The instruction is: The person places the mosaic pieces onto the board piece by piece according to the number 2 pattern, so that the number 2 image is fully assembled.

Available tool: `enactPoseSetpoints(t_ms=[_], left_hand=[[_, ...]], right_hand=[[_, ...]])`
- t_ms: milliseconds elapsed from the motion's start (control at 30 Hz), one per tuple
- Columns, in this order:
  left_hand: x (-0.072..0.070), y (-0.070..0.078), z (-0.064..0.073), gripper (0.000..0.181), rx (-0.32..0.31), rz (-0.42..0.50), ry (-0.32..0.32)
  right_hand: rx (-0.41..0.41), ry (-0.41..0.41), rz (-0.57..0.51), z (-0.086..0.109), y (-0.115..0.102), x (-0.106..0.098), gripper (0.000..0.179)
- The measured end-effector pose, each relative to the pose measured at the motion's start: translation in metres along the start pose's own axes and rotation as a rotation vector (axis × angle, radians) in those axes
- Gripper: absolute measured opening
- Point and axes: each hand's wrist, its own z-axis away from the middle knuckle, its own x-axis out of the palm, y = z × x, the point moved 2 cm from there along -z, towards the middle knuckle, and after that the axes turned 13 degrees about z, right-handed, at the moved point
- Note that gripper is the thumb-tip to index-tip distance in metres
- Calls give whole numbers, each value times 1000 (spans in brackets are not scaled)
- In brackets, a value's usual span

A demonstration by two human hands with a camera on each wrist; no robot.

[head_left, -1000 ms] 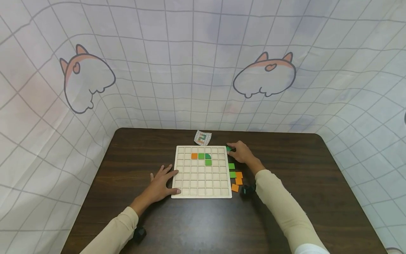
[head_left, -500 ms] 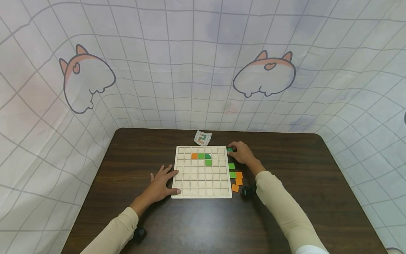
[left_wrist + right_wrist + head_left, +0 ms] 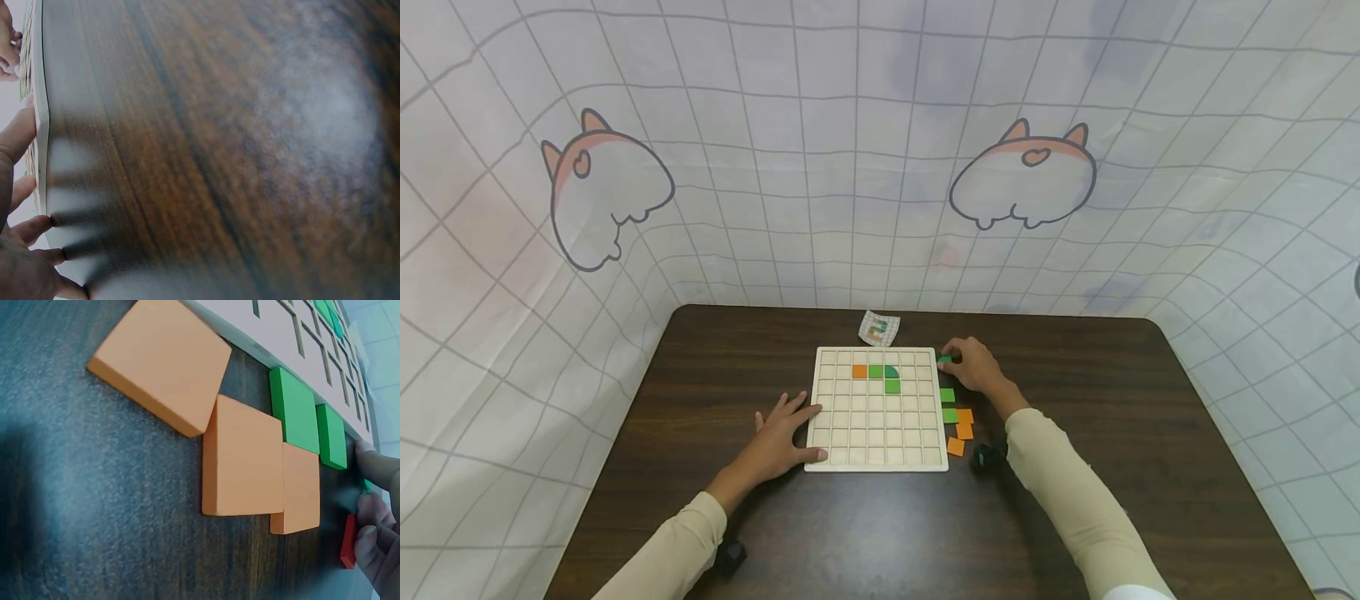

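My left hand [image 3: 777,439] lies with spread fingers at the left side of a pale square grid board [image 3: 850,425], thumb and a finger resting on its edge. Beyond the board's upper right corner my right hand [image 3: 973,365] pinches a small dark green piece [image 3: 945,358], mostly hidden by the fingers [image 3: 378,469]. In the board's upper rows sit an orange tile [image 3: 859,372], a dark green rounded piece [image 3: 891,372] and two light green squares, one between those [image 3: 876,372] and one below [image 3: 892,387]. Under the right hand, a red block [image 3: 348,540] shows in the right wrist view.
Along the board's right side lie two light green tiles, one farther off [image 3: 947,395] and one nearer [image 3: 950,416], and several orange tiles [image 3: 244,459]. A printed pattern card [image 3: 878,328] lies behind the board. White grid-patterned cloth [image 3: 880,167] surrounds the dark wooden table [image 3: 880,533].
My right hand has shifted very slightly right and toward me with the dark green piece. My left hand and the tiles on the board stay as they were.
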Motion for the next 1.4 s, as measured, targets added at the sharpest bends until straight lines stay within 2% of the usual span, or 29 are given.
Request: enactPoseSetpoints(t_ms=[533,1000,1167,1400], left_hand=[[1,1,1,81,-4,38,-2],[0,1,1,82,-6,39,-1],[-1,3,2,81,-1,32,-2],[-1,3,2,81,-2,38,-7]], right_hand=[[-2,29,42,2,4,3,19],[-52,-55,54,12,14,-13,46],[-55,-32,43,17,18,-12,49],[-28,16,9,21,20,-8,40]])
